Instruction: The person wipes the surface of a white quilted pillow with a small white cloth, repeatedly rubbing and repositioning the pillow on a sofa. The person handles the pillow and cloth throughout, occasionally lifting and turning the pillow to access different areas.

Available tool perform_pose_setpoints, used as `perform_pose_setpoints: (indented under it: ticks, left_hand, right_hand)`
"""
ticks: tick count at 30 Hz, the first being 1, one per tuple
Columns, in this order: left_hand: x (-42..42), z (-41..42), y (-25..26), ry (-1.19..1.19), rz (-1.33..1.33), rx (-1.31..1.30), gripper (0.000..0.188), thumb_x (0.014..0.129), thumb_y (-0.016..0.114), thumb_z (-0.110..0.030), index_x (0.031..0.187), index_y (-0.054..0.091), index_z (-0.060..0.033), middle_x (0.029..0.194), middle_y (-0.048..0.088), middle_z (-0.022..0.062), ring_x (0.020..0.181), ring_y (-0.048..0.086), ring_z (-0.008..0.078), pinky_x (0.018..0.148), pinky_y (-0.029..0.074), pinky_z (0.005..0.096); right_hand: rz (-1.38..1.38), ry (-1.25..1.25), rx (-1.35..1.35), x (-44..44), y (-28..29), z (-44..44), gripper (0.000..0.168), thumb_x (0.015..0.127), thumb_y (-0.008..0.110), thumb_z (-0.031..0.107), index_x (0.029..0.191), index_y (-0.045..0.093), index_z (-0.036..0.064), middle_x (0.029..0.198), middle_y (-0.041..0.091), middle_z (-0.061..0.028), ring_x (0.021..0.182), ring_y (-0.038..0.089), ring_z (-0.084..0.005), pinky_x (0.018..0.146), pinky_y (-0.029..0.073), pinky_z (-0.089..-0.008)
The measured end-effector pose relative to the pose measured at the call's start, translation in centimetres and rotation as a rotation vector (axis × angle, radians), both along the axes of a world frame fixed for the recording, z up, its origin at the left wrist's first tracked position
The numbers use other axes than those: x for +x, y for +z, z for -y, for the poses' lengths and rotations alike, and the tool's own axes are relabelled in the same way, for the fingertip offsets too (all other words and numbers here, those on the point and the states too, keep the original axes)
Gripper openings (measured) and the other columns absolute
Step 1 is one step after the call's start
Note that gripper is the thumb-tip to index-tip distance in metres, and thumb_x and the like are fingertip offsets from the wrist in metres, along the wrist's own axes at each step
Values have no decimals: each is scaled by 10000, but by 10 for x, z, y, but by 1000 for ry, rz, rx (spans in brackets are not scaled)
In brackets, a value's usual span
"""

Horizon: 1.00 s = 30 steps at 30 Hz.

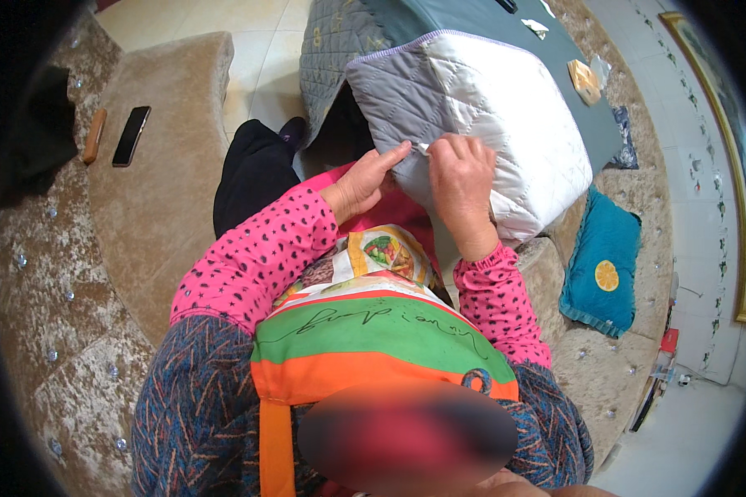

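Observation:
A quilted cloth [503, 124], grey on one part and white on the other with a purple overlocked edge, lies over the near part of a dark green covered table and hangs towards my lap. My left hand [367, 183] is at its near grey edge, thumb extended on top, the other fingers partly hidden beneath. My right hand [463, 180] rests on the cloth with its fingers curled and pinching a small white piece [423, 149] that points towards my left thumb. What that piece is cannot be told.
A phone [131, 136] and a brown case [94, 136] lie on the beige sofa seat at left. On the table's green cover [472, 18] are crumpled tissue [536, 28] and a beige item [584, 82]. A teal cushion [603, 261] lies on the sofa at right.

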<state>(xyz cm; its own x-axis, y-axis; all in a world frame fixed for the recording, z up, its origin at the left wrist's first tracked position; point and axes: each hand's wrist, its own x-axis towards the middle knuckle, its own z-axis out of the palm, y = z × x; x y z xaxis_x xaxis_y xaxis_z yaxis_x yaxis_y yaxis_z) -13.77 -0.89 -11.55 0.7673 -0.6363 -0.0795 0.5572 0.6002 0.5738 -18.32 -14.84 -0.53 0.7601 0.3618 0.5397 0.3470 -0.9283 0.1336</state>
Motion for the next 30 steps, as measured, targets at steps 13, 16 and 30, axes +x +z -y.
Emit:
perform_pose_setpoints:
  ticks: [13, 16, 30]
  left_hand:
    - [20, -2, 2, 131, -27, -205, 516, 999, 645, -361, 1415, 507, -88, 1396, 593, 68, 1263, 574, 225, 1116, 426, 433]
    - [37, -8, 9, 146, -142, -315, 552, 976, 677, -380, 1409, 515, -77, 1395, 596, 75, 1279, 558, 232, 1138, 399, 432]
    - [49, -7, -18, 187, -115, -242, 361, 1041, 578, -314, 1310, 587, -72, 1256, 670, 51, 1139, 632, 185, 1039, 471, 384]
  right_hand:
    - [107, -54, 253, 13, 53, 10, 75, 851, 674, 39, 897, 619, 63, 848, 614, -132, 803, 625, -342, 699, 509, -438]
    - [155, -91, 214, 31, 52, 13, 73, 851, 683, 51, 887, 622, 69, 854, 618, -125, 777, 631, -334, 678, 516, -428]
    - [-252, 16, 154, 70, -16, -24, 99, 850, 698, 88, 928, 641, 66, 891, 660, -147, 804, 662, -360, 694, 524, -437]
